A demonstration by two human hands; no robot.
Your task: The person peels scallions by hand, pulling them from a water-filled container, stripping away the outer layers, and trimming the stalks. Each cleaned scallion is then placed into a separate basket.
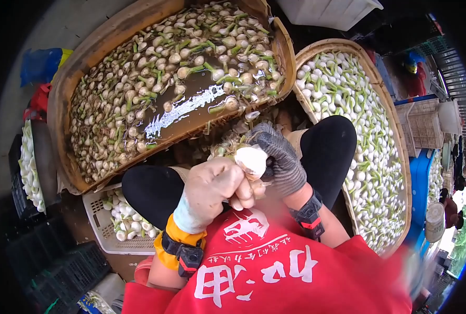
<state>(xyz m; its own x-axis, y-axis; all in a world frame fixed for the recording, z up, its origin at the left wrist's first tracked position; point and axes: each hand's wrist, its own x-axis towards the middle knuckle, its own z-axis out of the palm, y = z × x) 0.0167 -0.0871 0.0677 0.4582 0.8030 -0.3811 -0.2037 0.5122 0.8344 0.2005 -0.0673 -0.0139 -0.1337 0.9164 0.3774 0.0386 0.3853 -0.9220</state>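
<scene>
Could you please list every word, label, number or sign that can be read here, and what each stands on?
"加油": large white characters, upside down in this view, on the red cloth shirt.
A smaller white line of Chinese characters, on the same shirt: too small to read surely.
Left wrist's boxy black-and-red device, right wrist's matching device: no readable marking.

At centre, the left hand (212, 183) wore a matt, smudged cloth-like glove, and the right hand (280, 162) a ribbed knit one. The bulb (251, 161) between them looked smooth, with a papery skin. Below, the shirt (275, 256) was soft matt cloth. At upper left, glossy water (185, 112) lay inside a tub (289, 57) with a dull, worn wall; at lower left, the perforated basket (97, 220) looked like smooth plastic.
</scene>
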